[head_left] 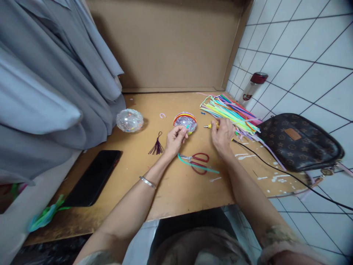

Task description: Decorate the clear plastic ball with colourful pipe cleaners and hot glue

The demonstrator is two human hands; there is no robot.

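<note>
At the middle of the table, my left hand [177, 139] is pinched at the near side of a decorated ball [185, 120] with red and yellow bands; a small teal piece shows at its fingertips. My right hand [223, 136] is closed around a yellow soldering-iron-like tool [213, 126], whose metal tip points left toward the ball without touching it. A black cord runs right from this hand. Below the hands lie red-handled scissors [199, 163] with a teal strip [204, 169] across them.
A clear ball [129, 120], a dark tassel [157, 146] and a black phone [93, 178] lie left. Colourful strips [231, 112], a bottle [250, 90] and a brown patterned bag [300, 141] are right. Grey cloth [68, 81] hangs left; a brown panel [171, 44] stands behind.
</note>
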